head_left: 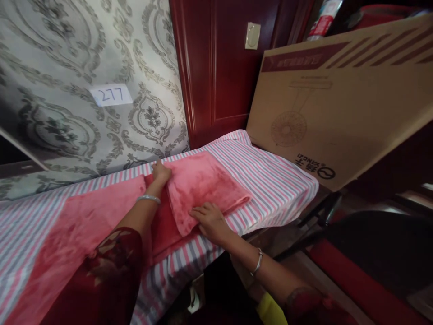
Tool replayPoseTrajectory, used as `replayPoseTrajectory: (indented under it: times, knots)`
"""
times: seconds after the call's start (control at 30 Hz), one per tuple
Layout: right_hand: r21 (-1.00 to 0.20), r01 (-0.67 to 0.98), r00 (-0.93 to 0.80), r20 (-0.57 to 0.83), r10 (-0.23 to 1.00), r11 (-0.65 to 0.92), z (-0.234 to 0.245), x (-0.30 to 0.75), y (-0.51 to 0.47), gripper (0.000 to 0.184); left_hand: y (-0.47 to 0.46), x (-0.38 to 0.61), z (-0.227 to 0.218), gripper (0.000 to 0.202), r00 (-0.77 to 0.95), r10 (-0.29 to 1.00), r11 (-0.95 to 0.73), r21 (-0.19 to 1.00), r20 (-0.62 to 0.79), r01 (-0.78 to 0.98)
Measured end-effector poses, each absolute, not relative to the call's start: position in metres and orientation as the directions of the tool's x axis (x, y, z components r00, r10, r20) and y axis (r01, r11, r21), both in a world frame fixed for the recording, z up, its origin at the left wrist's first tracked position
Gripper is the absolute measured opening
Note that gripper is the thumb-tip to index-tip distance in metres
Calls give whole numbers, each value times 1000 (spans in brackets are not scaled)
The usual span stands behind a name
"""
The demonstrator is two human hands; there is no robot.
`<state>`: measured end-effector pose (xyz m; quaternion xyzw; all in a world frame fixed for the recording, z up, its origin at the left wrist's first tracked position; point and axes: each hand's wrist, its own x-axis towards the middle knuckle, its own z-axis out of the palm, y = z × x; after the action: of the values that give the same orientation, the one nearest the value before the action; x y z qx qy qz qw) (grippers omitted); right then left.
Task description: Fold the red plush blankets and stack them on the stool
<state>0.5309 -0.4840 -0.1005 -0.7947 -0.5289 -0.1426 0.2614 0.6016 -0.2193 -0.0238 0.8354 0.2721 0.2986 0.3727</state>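
Observation:
A pink plush cloth lies partly folded on a striped sheet, its pale folded section resting over a deeper red layer. At the far left corner of this fold, my left hand has its fingers curled on the fabric; the fingertips are partly hidden. Over the near side of the fold lies my right hand, its fingers stretched out and pressing on the plush surface. More pink plush fabric spreads to the left, partly behind my left forearm.
The striped sheet covers a long narrow surface along a patterned wall. A paper marked 277 is on the wall. A large cardboard box stands at the right, before a dark red panel. A black and red chair is at lower right.

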Motion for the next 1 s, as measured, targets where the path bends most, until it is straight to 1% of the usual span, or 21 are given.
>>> replayPoseTrajectory:
  times: [0.03,0.07,0.13,0.2,0.27,0.33,0.37,0.4,0.43,0.47,0.53,0.6,0.67,0.73,0.8,0.87,0.93,1.0]
  knots:
    - [-269,917,396,513,761,-296,-100,530,-484,48,-226,600,-21,61,699,634,-620,757,331,204]
    - [-274,919,389,533,751,-282,-99,529,-486,48,-236,598,-19,59,745,558,-679,717,365,158]
    - [-287,927,370,593,715,-242,-97,527,-495,45,-260,587,-20,52,859,316,-802,596,404,15]
    - [-306,929,364,672,645,-206,-95,526,-512,39,-286,565,-25,45,927,42,-873,465,374,-148]
    - [-345,909,416,748,517,-233,-96,529,-536,31,-306,535,-32,42,937,-122,-895,372,329,-247]
    - [-409,843,518,792,324,-348,-100,540,-562,24,-317,506,-39,44,932,-201,-908,300,303,-293]
    - [-447,791,567,793,223,-418,-103,548,-574,23,-319,494,-42,46,932,-215,-916,270,292,-296]
    - [-483,734,608,780,147,-477,-107,558,-584,28,-318,485,-44,48,935,-213,-927,244,283,-285]
    - [-511,689,642,759,107,-513,-110,568,-592,36,-317,478,-45,50,941,-196,-941,218,276,-260]
    - [-536,655,678,729,99,-532,-114,579,-596,45,-314,475,-46,51,948,-171,-955,193,269,-227]
    - [-584,604,750,646,139,-543,-119,599,-599,60,-310,474,-49,56,961,-119,-976,147,249,-159]
    - [-625,544,817,546,185,-559,-120,614,-596,66,-308,475,-55,64,974,-90,-988,107,208,-114]
    - [-643,474,867,459,193,-602,-120,624,-593,62,-310,474,-64,68,985,-72,-993,80,157,-85]
    - [-639,426,892,415,179,-641,-119,628,-594,54,-313,469,-74,68,992,-46,-996,73,121,-55]
    - [-625,421,889,427,164,-657,-122,629,-596,50,-315,463,-80,67,995,-19,-996,86,96,-27]
    - [-610,451,868,470,161,-652,-129,628,-599,49,-314,460,-79,69,998,-8,-993,115,67,-15]
    - [-602,474,850,503,156,-642,-137,627,-600,49,-311,463,-71,72,999,-8,-988,155,49,-16]
    - [-600,491,841,514,166,-632,-143,626,-599,49,-307,476,-57,67,997,3,-983,185,72,-10]
